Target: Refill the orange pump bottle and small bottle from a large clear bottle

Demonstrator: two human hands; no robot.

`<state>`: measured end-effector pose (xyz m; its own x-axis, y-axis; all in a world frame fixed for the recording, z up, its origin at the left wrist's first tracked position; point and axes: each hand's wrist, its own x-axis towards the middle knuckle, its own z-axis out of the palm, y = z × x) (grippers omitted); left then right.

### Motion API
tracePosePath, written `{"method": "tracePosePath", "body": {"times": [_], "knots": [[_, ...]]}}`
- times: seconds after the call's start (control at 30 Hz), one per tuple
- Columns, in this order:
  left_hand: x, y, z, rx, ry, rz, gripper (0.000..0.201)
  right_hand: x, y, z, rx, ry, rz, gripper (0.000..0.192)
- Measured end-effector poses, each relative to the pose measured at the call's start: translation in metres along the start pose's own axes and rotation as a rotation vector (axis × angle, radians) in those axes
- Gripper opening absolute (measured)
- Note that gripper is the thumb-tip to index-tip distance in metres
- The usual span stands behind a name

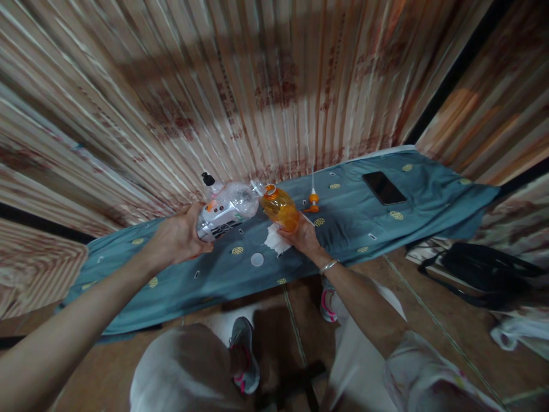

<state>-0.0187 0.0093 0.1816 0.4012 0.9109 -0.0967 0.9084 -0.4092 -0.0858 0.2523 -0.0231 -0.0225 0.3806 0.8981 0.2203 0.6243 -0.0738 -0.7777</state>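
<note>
My left hand [189, 234] is wrapped round a large clear bottle [227, 209] with a printed label, tipped on its side, its neck pointing right. Beside that neck is the mouth of a translucent orange bottle [281, 209], uncapped and leaning; whether the two touch I cannot tell. My right hand [303, 233] grips the orange bottle near its base. Under it lies a crumpled white tissue [277, 239]. An orange pump head [313, 199] with a clear tube rests to the right. A round, pale cap [257, 260] lies in front. Behind the clear bottle stands a black pump top [208, 179].
A teal patterned cloth [171, 292] covers the narrow table against a striped curtain [274, 86]. A black phone [384, 187] lies toward the right end. On the tiled floor at right is a black bag [480, 272]. My legs are below the front edge.
</note>
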Motion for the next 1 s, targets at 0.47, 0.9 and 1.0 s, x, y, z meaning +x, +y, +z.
{"method": "tracePosePath", "body": {"times": [0.47, 0.9, 1.0], "knots": [[-0.0006, -0.0015, 0.0022, 0.002, -0.004, -0.004, 0.071, -0.0004, 0.0023, 0.0005, -0.014, -0.009, -0.02, 0.06], [-0.0023, -0.0021, 0.0003, -0.015, -0.006, -0.008, 0.07, -0.0001, 0.003, 0.0018, -0.024, -0.006, -0.011, 0.063], [-0.0032, -0.0001, -0.0017, -0.021, -0.02, -0.021, 0.071, 0.0003, 0.0024, 0.0013, -0.022, -0.005, -0.014, 0.062]]}}
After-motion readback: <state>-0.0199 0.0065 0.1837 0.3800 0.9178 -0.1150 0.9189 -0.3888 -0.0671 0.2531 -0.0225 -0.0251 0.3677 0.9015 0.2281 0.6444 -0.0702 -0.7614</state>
